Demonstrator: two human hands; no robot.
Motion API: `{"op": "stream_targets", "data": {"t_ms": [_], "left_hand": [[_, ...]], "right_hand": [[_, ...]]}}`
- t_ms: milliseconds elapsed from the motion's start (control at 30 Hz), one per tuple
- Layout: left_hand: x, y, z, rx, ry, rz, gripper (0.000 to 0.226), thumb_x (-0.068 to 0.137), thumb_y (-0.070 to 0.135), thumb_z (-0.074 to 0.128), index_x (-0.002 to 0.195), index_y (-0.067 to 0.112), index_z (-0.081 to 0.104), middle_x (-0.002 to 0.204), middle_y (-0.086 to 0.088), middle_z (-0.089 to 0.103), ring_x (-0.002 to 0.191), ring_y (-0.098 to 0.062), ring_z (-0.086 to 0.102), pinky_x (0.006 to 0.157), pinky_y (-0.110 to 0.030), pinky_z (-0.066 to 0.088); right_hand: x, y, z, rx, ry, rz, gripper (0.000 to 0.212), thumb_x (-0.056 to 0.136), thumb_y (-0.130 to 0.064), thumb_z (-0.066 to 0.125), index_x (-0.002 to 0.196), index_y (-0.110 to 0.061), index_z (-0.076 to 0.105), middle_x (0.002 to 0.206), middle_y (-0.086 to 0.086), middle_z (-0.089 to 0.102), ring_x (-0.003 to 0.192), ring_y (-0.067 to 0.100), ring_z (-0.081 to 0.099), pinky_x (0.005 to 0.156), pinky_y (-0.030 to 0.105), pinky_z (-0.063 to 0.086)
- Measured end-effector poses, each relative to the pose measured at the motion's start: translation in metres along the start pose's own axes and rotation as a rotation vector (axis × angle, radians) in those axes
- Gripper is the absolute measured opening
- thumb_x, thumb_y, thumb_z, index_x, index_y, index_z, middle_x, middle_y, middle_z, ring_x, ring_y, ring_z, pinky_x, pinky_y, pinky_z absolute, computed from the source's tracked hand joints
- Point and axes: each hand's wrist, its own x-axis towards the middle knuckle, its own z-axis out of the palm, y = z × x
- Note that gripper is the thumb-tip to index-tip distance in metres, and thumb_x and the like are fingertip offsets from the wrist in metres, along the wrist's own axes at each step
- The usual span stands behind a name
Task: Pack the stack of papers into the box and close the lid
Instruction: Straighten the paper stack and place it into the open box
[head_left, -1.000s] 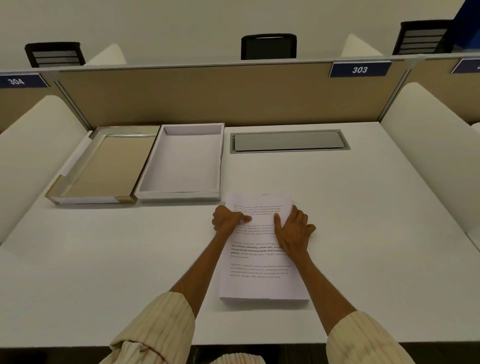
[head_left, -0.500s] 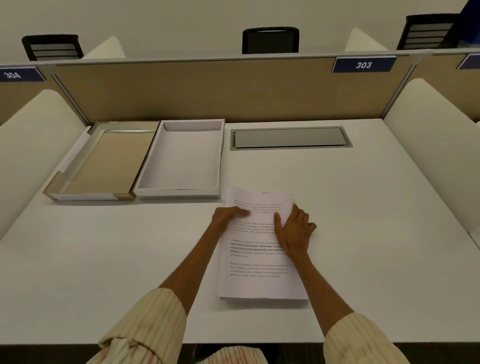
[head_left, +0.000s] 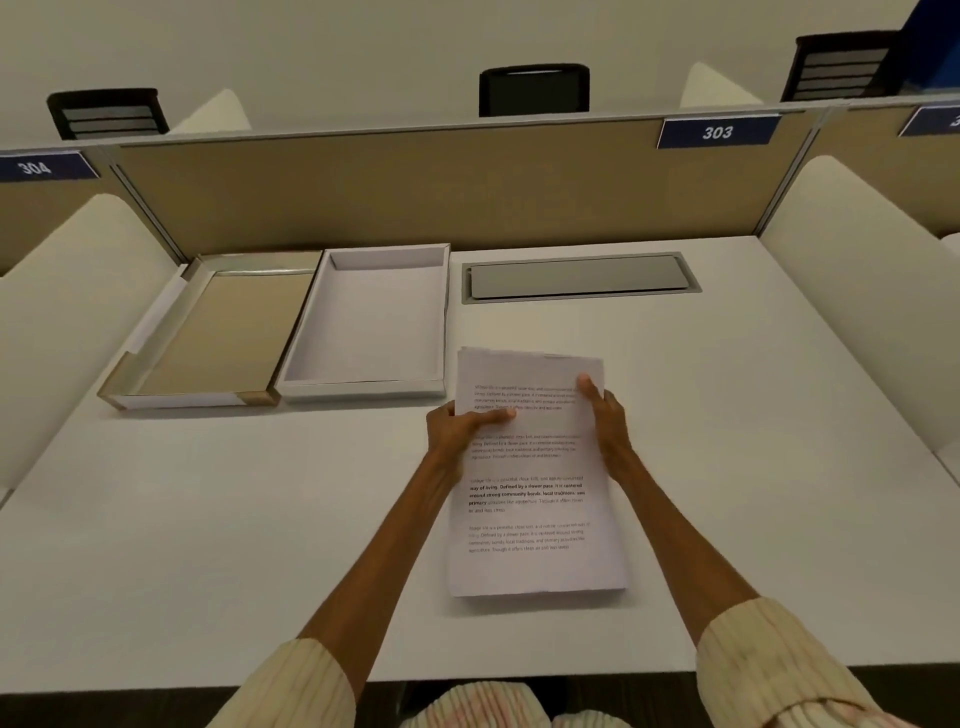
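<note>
Hands shifted to paper stack's side edges

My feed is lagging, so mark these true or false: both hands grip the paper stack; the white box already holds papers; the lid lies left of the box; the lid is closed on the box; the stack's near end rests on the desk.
1. Both hands grip the paper stack: true, left hand and right hand at its sides.
2. The white box holds papers: false, it is empty.
3. The lid lies left of the box: true.
4. The lid is closed: false, it lies open side up beside the box.
5. Near end on the desk: true, apparently.
</note>
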Motion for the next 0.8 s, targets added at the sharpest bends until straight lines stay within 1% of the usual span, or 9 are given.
{"op": "stream_targets", "data": {"t_ms": [67, 167, 267, 433, 567, 633, 667, 733, 800], "left_hand": [[-0.007, 0.012, -0.001, -0.014, -0.013, 0.052, 0.049, 0.055, 0.012, 0.092, 0.099, 0.005, 0.072, 0.099, -0.017, 0.077, 0.082, -0.037, 0.076, 0.066, -0.045, 0.062], [-0.017, 0.033, -0.003, -0.015, -0.037, 0.191, 0.052, 0.056, 0.018, 0.092, 0.103, 0.008, 0.071, 0.099, -0.015, 0.077, 0.086, -0.038, 0.075, 0.071, -0.052, 0.062], [-0.03, 0.047, 0.0, -0.017, -0.015, 0.358, 0.041, 0.059, 0.022, 0.091, 0.095, 0.018, 0.073, 0.094, -0.008, 0.078, 0.079, -0.032, 0.076, 0.063, -0.041, 0.062], [-0.042, 0.042, 0.001, -0.007, 0.044, 0.515, 0.035, 0.069, 0.015, 0.085, 0.1, 0.023, 0.072, 0.093, 0.002, 0.079, 0.078, -0.023, 0.076, 0.061, -0.029, 0.061], [-0.05, 0.062, 0.007, 0.028, 0.015, 0.595, 0.049, 0.068, 0.044, 0.078, 0.108, 0.022, 0.062, 0.085, 0.006, 0.075, 0.073, -0.017, 0.075, 0.057, -0.024, 0.059], [-0.054, 0.075, 0.011, -0.008, 0.018, 0.613, 0.062, 0.073, 0.062, 0.062, 0.108, 0.01, 0.056, 0.078, 0.0, 0.067, 0.067, -0.016, 0.069, 0.056, -0.023, 0.056], [-0.055, 0.079, 0.012, -0.009, 0.039, 0.609, 0.062, 0.078, 0.063, 0.054, 0.104, 0.007, 0.054, 0.074, 0.001, 0.064, 0.064, -0.014, 0.066, 0.053, -0.022, 0.054], [-0.057, 0.083, 0.016, 0.065, 0.15, 0.601, 0.046, 0.081, 0.055, 0.049, 0.099, 0.012, 0.055, 0.07, 0.007, 0.063, 0.06, -0.01, 0.065, 0.052, -0.017, 0.05], [-0.061, 0.08, 0.018, 0.105, 0.208, 0.619, 0.036, 0.08, 0.05, 0.049, 0.095, 0.017, 0.053, 0.07, 0.009, 0.062, 0.06, -0.01, 0.064, 0.052, -0.016, 0.05]], "right_hand": [[-0.007, -0.017, -0.001, 0.047, 0.018, -0.107, 0.054, 0.088, -0.05, 0.061, 0.116, -0.004, 0.058, 0.104, 0.01, 0.07, 0.09, 0.03, 0.069, 0.07, 0.035, 0.06], [-0.021, -0.05, 0.0, 0.068, 0.05, -0.312, 0.058, 0.081, -0.056, 0.06, 0.113, -0.007, 0.055, 0.092, 0.004, 0.068, 0.078, 0.024, 0.069, 0.061, 0.029, 0.059], [-0.041, -0.077, 0.002, 0.108, 0.089, -0.495, 0.059, 0.078, -0.064, 0.058, 0.111, -0.014, 0.054, 0.088, 0.0, 0.067, 0.071, 0.016, 0.07, 0.059, 0.026, 0.059], [-0.072, -0.088, 0.008, 0.115, 0.106, -0.662, 0.073, 0.072, -0.077, 0.055, 0.117, -0.019, 0.05, 0.092, -0.008, 0.066, 0.077, 0.002, 0.071, 0.058, 0.017, 0.057], [-0.079, -0.095, 0.01, 0.163, 0.17, -0.672, 0.081, 0.072, -0.081, 0.049, 0.108, -0.009, 0.053, 0.079, -0.017, 0.065, 0.067, -0.001, 0.068, 0.052, 0.013, 0.052], [-0.079, -0.099, 0.012, 0.178, 0.225, -0.671, 0.072, 0.079, -0.072, 0.052, 0.101, -0.003, 0.055, 0.07, -0.023, 0.065, 0.062, -0.003, 0.066, 0.049, 0.009, 0.049], [-0.079, -0.101, 0.012, 0.183, 0.257, -0.664, 0.061, 0.083, -0.063, 0.054, 0.097, -0.003, 0.056, 0.066, -0.024, 0.064, 0.061, -0.004, 0.066, 0.048, 0.008, 0.047], [-0.079, -0.105, 0.013, 0.185, 0.302, -0.659, 0.04, 0.087, -0.045, 0.055, 0.091, -0.005, 0.057, 0.062, -0.022, 0.063, 0.059, -0.006, 0.065, 0.047, 0.007, 0.046], [-0.083, -0.105, 0.012, 0.197, 0.288, -0.664, 0.034, 0.087, -0.038, 0.054, 0.091, -0.004, 0.057, 0.063, -0.023, 0.063, 0.06, -0.007, 0.065, 0.047, 0.006, 0.046]]}}
